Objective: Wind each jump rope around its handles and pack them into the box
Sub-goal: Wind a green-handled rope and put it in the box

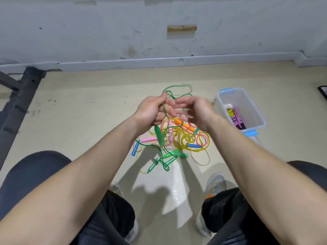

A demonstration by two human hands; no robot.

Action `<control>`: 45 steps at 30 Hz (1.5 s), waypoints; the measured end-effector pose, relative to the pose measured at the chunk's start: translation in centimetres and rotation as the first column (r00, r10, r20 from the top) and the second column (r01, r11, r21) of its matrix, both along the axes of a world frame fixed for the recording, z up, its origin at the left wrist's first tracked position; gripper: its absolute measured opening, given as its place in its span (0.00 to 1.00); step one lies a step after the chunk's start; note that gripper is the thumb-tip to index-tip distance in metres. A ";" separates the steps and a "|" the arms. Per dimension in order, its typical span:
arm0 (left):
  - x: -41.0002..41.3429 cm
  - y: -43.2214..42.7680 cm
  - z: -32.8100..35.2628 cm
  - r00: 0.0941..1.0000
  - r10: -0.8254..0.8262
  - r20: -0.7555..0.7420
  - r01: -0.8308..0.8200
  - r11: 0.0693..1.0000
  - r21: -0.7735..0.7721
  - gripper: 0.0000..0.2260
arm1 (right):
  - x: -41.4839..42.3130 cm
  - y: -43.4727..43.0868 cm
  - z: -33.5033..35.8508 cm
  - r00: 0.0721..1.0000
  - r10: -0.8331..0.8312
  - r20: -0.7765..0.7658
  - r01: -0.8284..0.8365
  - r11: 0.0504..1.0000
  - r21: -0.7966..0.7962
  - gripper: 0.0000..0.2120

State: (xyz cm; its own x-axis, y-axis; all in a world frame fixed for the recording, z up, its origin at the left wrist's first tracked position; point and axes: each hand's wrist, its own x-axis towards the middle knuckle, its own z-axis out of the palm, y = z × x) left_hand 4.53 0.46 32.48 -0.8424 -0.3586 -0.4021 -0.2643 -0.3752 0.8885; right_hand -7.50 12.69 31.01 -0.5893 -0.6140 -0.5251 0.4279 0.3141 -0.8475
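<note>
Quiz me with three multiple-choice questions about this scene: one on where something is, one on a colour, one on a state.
1. Where does the clear plastic box with blue clips stand, relative to the tangled pile of coloured jump ropes?
A) to its left
B) to its right
C) on top of it

2. What colour is the thin plastic jump rope that the left hand grips?
A) green
B) purple
C) white

3. What state is the box in?
A) closed
B) open, holding a wound purple rope bundle
C) tipped over

Answers:
1 B, the box sits on the person's right side of the pile.
2 A, a green cord and green handle hang from that hand.
3 B, its top is uncovered and the purple bundle lies inside.
</note>
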 end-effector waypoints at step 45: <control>0.4 -1.6 1.6 1.000 0.013 -0.014 -0.017 0.929 -0.370 0.07 | -3.2 5.2 5.6 0.901 0.226 -0.370 -0.186 0.973 0.139 0.08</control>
